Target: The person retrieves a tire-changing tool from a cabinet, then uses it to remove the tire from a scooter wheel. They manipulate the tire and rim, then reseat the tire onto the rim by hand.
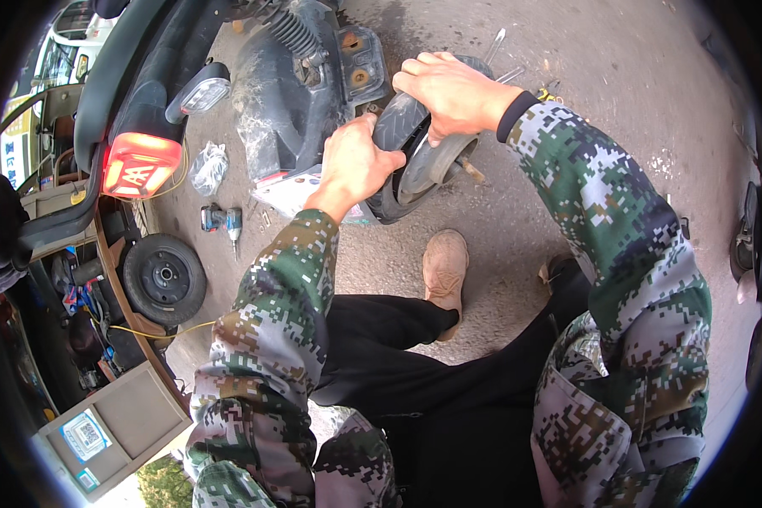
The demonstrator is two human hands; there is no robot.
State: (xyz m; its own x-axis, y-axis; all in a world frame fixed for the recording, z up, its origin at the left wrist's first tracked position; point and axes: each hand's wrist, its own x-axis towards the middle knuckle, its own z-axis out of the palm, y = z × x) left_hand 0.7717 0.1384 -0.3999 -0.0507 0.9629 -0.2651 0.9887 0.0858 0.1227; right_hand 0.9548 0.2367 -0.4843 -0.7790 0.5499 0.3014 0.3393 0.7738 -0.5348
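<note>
Both my hands grip a black scooter tire (392,127), which stands out partly from its grey wheel rim (438,162) with a dark gap between them. My left hand (353,163) is closed on the tire's near left side, its thumb pressed against the rubber and its fingertips hidden. Over the far side curls my right hand (450,91), fingers wrapped round the tread and thumb on the inner edge. Just left of the wheel is the scooter's dusty dark rear body (284,110), with a black coil spring (294,32) above it.
Metal levers (497,44) and yellow-handled pliers (550,91) lie on the ground beyond my right hand. At left are a blue cordless driver (222,222), a clear plastic bag (209,168), a spare wheel (164,278) and an open tool-filled cart (127,423). A lit red tail light (141,165) juts in at upper left.
</note>
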